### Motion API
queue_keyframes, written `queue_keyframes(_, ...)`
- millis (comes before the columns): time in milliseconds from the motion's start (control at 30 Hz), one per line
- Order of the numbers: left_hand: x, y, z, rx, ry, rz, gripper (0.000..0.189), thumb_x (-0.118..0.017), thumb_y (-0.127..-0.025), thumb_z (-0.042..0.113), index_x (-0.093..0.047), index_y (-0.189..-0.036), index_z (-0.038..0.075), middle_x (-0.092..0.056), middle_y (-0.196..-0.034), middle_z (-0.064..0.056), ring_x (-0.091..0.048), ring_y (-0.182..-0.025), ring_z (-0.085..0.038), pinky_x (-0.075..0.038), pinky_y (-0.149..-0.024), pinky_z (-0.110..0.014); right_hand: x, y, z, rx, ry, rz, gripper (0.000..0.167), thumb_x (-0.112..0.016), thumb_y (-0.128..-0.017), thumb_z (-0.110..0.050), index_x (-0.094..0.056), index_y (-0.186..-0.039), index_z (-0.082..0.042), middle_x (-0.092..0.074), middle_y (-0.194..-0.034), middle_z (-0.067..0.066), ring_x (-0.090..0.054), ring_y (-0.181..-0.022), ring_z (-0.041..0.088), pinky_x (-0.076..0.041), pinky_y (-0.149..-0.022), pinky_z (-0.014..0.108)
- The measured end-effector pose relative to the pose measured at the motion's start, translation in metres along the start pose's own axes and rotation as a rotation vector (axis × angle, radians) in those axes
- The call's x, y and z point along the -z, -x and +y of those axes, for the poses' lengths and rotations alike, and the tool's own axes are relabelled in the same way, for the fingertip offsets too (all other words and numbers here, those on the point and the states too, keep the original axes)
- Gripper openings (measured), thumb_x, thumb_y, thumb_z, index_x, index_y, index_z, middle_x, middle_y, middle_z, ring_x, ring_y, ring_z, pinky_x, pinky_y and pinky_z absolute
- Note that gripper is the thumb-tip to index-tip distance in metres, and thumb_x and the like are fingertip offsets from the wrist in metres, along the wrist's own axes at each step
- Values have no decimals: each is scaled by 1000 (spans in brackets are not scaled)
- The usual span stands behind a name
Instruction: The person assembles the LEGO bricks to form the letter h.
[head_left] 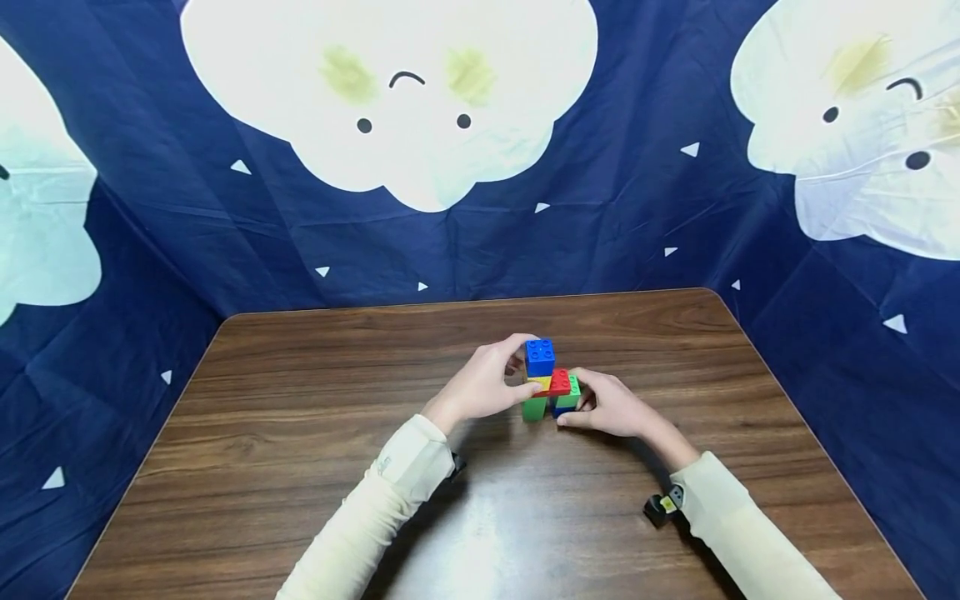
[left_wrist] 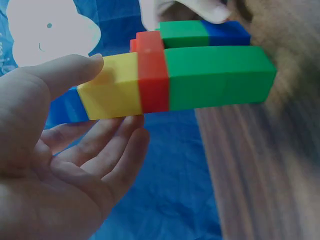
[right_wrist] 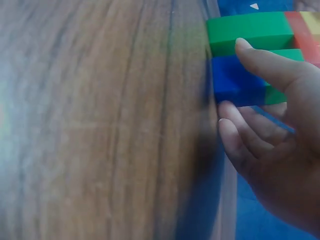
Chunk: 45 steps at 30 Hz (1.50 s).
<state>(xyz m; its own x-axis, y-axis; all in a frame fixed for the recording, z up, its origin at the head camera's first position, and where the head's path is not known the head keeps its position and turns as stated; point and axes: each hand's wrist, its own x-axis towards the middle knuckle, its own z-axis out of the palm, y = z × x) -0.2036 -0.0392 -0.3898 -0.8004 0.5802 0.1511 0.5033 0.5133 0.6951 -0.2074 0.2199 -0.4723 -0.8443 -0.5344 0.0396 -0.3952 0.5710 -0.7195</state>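
Observation:
A small stack of building bricks stands on the table. Its left column has a tall green brick (left_wrist: 220,77) at the bottom, then a red brick (left_wrist: 152,75), a yellow brick (left_wrist: 112,90) and a blue brick (head_left: 540,357) on top. My left hand (head_left: 491,379) pinches this column at the yellow brick, thumb on the near side and fingers behind. Close against its right side is a shorter column, a green brick (left_wrist: 185,34) over a dark blue brick (right_wrist: 237,82). My right hand (head_left: 611,404) holds that column low down between thumb and fingers. The red brick reaches over toward it.
The brown wood-grain table (head_left: 300,467) extends around both arms. Behind it hangs a dark blue cloth (head_left: 450,250) printed with white clouds. A black wrist camera (head_left: 660,508) sits beneath the right cuff.

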Motion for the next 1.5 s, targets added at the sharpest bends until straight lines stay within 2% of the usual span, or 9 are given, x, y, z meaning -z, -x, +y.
queue_keyframes(100,-6,5,-7,39,34,4,55,-76,-92,18,-53,-140,6,-70,-114,-7,-68,-104,-20,-56,-93,-35,2,6,-3,20,-6,59,59,-83,-85,-31,-58,-135,-12,-69,-109,4,-68,-86,16,-56,-72,25)
queue_keyframes(200,-12,11,-14,69,58,12,51,-76,-93,18,-56,-138,6,-71,-116,-8,-68,-106,-21,-56,-93,-37,3,11,-6,34,-8,133,58,-83,-86,-28,-58,-135,-12,-68,-113,6,-70,-89,19,-57,-72,26)
queue_keyframes(433,-30,21,-27,127,93,67,43,-75,-94,19,-63,-132,4,-71,-121,-11,-69,-109,-23,-57,-92,-37,5,19,-13,84,4,251,47,-81,-88,-23,-62,-131,-15,-67,-113,4,-70,-92,18,-59,-74,32)
queue_keyframes(567,-40,22,-31,124,117,112,38,-73,-95,20,-65,-129,4,-71,-119,-11,-70,-106,-23,-57,-91,-34,4,20,-12,118,13,298,36,-78,-90,-15,-68,-124,-10,-69,-113,5,-70,-90,17,-60,-76,31)
queue_keyframes(733,-45,23,-33,122,121,147,35,-72,-96,18,-65,-126,3,-70,-118,-11,-70,-105,-22,-58,-89,-31,7,17,-17,135,6,297,30,-79,-88,-10,-72,-117,-7,-70,-111,5,-70,-89,18,-61,-76,30)
queue_keyframes(1100,-46,23,-35,135,111,127,35,-70,-97,18,-64,-127,2,-69,-119,-12,-69,-105,-21,-58,-90,-32,8,17,-20,94,5,271,32,-79,-88,-10,-71,-119,-6,-71,-113,7,-71,-92,20,-61,-80,32)
queue_keyframes(1300,-47,24,-33,136,110,123,34,-70,-97,18,-64,-127,3,-69,-120,-11,-69,-106,-21,-57,-90,-31,7,17,-19,92,13,275,30,-80,-87,-10,-72,-116,-5,-72,-112,9,-72,-96,27,-60,-83,39)
queue_keyframes(1500,-46,25,-32,118,107,137,31,-70,-97,16,-65,-124,2,-69,-116,-11,-70,-101,-20,-58,-88,-31,6,15,-21,136,38,305,31,-83,-84,-8,-74,-113,-4,-74,-109,9,-73,-97,28,-60,-83,41)
